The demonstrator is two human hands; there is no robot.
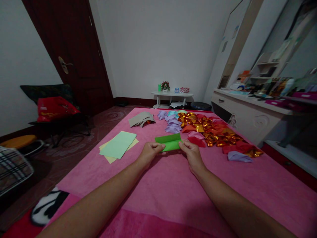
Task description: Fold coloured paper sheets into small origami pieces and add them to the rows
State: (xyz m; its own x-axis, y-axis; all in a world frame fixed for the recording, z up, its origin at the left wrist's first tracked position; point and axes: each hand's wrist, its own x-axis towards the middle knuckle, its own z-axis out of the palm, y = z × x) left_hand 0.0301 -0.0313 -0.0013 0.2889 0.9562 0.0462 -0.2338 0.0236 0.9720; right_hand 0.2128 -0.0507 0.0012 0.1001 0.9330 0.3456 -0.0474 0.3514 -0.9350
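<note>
A folded green paper (168, 142) lies on the pink blanket (158, 185) ahead of me. My left hand (148, 153) pinches its near left edge, fingers closed on it. At the near right edge my right hand (192, 154) pinches the same sheet. The upper flap of the paper stands slightly raised.
A stack of pale green and yellow sheets (118, 145) lies to the left, grey sheets (141, 119) farther back. Folded purple, gold, red and pink paper shapes (210, 130) spread at the right. A dark door (74, 56), a small white table (172, 96) and a cluttered dresser (250, 109) surround the bed.
</note>
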